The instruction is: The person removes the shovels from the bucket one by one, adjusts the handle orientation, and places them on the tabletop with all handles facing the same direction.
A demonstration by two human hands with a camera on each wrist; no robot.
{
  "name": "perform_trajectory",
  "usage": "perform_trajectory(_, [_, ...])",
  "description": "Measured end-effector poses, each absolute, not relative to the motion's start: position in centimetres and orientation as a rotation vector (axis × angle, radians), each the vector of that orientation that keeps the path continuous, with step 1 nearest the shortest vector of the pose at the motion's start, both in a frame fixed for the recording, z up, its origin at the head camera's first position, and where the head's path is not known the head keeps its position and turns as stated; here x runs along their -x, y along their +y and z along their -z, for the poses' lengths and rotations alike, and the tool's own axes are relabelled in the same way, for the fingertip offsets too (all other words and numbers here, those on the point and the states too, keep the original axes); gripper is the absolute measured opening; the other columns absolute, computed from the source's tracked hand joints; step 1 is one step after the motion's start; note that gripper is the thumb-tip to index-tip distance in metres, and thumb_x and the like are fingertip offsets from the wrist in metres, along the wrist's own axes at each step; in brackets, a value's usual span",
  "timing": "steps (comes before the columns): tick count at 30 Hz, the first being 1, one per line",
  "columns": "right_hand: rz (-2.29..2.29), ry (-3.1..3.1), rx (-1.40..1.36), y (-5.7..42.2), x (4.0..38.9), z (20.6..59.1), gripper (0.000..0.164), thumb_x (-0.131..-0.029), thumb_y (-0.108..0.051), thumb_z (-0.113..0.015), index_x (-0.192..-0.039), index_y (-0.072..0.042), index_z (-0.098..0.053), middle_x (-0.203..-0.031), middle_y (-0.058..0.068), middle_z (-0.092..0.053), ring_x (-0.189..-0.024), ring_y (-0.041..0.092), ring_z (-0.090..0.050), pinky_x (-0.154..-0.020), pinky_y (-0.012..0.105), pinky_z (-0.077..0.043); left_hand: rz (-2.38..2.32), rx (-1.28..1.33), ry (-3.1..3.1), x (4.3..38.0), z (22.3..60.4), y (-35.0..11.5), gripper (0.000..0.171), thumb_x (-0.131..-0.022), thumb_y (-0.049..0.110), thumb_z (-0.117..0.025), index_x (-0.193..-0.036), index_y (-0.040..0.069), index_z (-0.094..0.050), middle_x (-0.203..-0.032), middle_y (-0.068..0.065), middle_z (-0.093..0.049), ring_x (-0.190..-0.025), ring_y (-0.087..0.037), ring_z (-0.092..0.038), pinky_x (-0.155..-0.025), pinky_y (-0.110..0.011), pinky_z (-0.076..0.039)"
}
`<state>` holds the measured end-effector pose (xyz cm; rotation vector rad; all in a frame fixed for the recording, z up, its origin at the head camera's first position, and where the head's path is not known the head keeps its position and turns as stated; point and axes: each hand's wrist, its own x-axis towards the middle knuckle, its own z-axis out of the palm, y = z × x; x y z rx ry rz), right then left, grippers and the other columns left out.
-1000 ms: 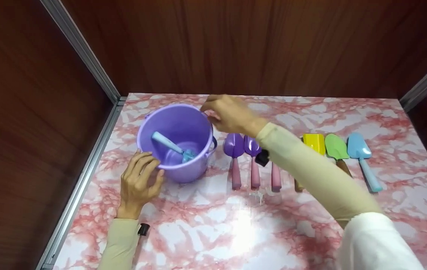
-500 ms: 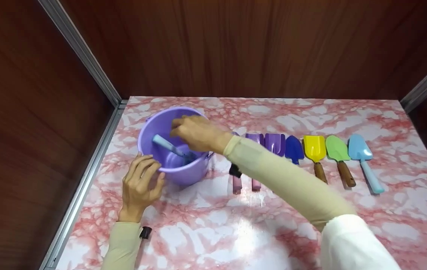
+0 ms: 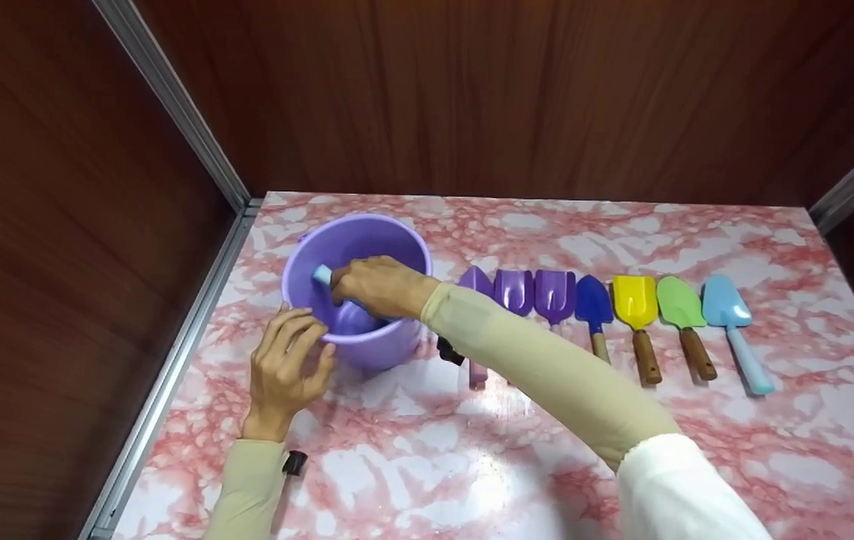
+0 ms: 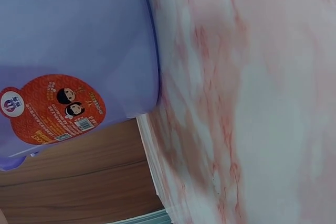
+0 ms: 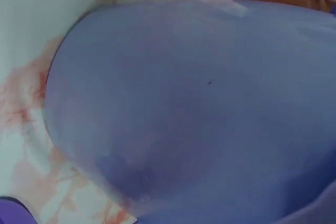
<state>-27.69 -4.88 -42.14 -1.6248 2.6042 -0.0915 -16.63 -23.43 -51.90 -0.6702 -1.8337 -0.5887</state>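
Note:
A purple bucket [image 3: 378, 351] stands upright at the left of the marbled tabletop. My left hand [image 3: 286, 371] holds its near-left rim, fingers bent over the edge and thumb outside. Reaching in over the right rim, my right hand [image 3: 382, 286] grips a small tool by its light blue handle [image 3: 322, 274]. Only the handle's end and a bit below the hand show; the tool's head is hidden. In the left wrist view the bucket's wall [image 4: 79, 30] bears a red sticker [image 4: 58, 109]. The right wrist view is mostly filled by the bucket's outer wall [image 5: 173, 93].
Right of the bucket lies a row of hand trowels: several purple ones [image 3: 514, 291], a dark blue one [image 3: 593, 301], a yellow one [image 3: 634, 301], a green one [image 3: 681, 304] and a light blue one [image 3: 726, 301]. Dark wood panels [image 3: 471, 97] enclose the back and sides.
My right hand has moved left from the bucket's far-right rim down into the bucket and taken hold of the light blue handle. The left hand has stayed at the rim.

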Motion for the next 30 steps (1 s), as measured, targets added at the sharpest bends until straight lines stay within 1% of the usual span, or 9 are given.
perform_trajectory(4, [-0.072, 2.645, 1.648, -5.2, 27.6, 42.4, 0.035, -0.096, -0.006, -0.072, -0.126, -0.025, -0.079, -0.131, -0.003, -0.073, -0.117, 0.026, -0.065, -0.098, 0.040, -0.060, 0.589, 0.659, -1.845, 16.5, 51.9, -23.4, 0.029, -0.100, 0.029, -0.067, -0.098, 0.002, -0.077, -0.099, -0.015, -0.076, -0.102, -0.038, -0.073, -0.099, -0.045, -0.066])
perform_trajectory(9, [-0.518, 2.772, 1.652, -5.8, 27.4, 42.7, 0.022, -0.104, -0.020, -0.063, -0.117, -0.024, -0.081, -0.128, -0.007, -0.075, -0.129, 0.023, -0.056, -0.105, 0.037, -0.052, 0.593, 0.654, -1.857, 16.6, 51.9, -23.4, 0.029, -0.099, 0.030, -0.067, -0.098, 0.002, -0.077, -0.099, -0.014, -0.076, -0.103, -0.037, -0.073, -0.102, -0.048, -0.065])
perform_trajectory(14, [-0.896, 2.757, 1.542, -6.4, 27.2, 42.7, 0.028, -0.106, -0.025, -0.056, -0.120, -0.031, -0.079, -0.131, -0.013, -0.073, -0.147, 0.020, -0.039, -0.125, 0.040, -0.036, 0.601, 0.653, -1.846, 16.6, 52.0, -23.5, 0.027, -0.098, 0.028, -0.068, -0.098, 0.002, -0.077, -0.098, -0.014, -0.076, -0.103, -0.038, -0.073, -0.106, -0.055, -0.062])
perform_trajectory(16, [-0.984, 2.713, 1.504, -6.8, 27.1, 42.7, 0.031, -0.107, -0.027, -0.053, -0.122, -0.036, -0.078, -0.134, -0.014, -0.071, -0.152, 0.020, -0.033, -0.133, 0.042, -0.026, 0.603, 0.647, -1.845, 16.6, 52.1, -23.5, 0.028, -0.097, 0.028, -0.068, -0.098, 0.002, -0.077, -0.098, -0.014, -0.076, -0.103, -0.038, -0.073, -0.104, -0.052, -0.064])
perform_trajectory(21, [-1.088, 2.636, 1.410, -7.5, 26.9, 42.7, 0.037, -0.108, -0.028, -0.046, -0.129, -0.038, -0.075, -0.142, -0.014, -0.070, -0.155, 0.016, -0.036, -0.136, 0.041, -0.014, 0.601, 0.637, -1.850, 16.5, 52.3, -23.6, 0.029, -0.097, 0.030, -0.068, -0.097, 0.003, -0.077, -0.098, -0.014, -0.077, -0.102, -0.037, -0.074, -0.096, -0.047, -0.067])
perform_trajectory(23, [-1.088, 2.630, 1.344, -7.6, 26.9, 42.7, 0.037, -0.109, -0.028, -0.046, -0.131, -0.037, -0.075, -0.143, -0.013, -0.070, -0.150, 0.015, -0.044, -0.135, 0.041, -0.016, 0.607, 0.634, -1.858, 16.4, 52.3, -23.6, 0.030, -0.098, 0.031, -0.068, -0.097, 0.003, -0.078, -0.099, -0.014, -0.077, -0.102, -0.037, -0.074, -0.095, -0.048, -0.067])
perform_trajectory(25, [-1.099, 2.629, 1.283, -7.7, 26.9, 42.6, 0.037, -0.109, -0.027, -0.047, -0.132, -0.037, -0.074, -0.142, -0.012, -0.070, -0.141, 0.014, -0.054, -0.130, 0.040, -0.024, 0.614, 0.633, -1.866, 16.4, 52.2, -23.6, 0.031, -0.099, 0.032, -0.067, -0.098, 0.002, -0.078, -0.099, -0.014, -0.077, -0.102, -0.037, -0.073, -0.094, -0.048, -0.068])
perform_trajectory(28, [-1.134, 2.633, 1.216, -7.7, 26.8, 42.5, 0.036, -0.109, -0.027, -0.047, -0.131, -0.037, -0.074, -0.134, -0.011, -0.073, -0.123, 0.014, -0.061, -0.114, 0.037, -0.039, 0.626, 0.634, -1.875, 16.5, 52.2, -23.5, 0.032, -0.099, 0.032, -0.067, -0.098, 0.002, -0.078, -0.100, -0.014, -0.077, -0.103, -0.038, -0.073, -0.094, -0.049, -0.068])
perform_trajectory(30, [-1.192, 2.619, 1.185, -7.6, 26.7, 42.4, 0.035, -0.108, -0.024, -0.050, -0.131, -0.036, -0.073, -0.131, -0.008, -0.074, -0.116, 0.016, -0.062, -0.105, 0.036, -0.043, 0.624, 0.639, -1.872, 16.5, 52.1, -23.5, 0.031, -0.099, 0.032, -0.067, -0.098, 0.002, -0.078, -0.100, -0.015, -0.077, -0.103, -0.038, -0.073, -0.093, -0.049, -0.068])
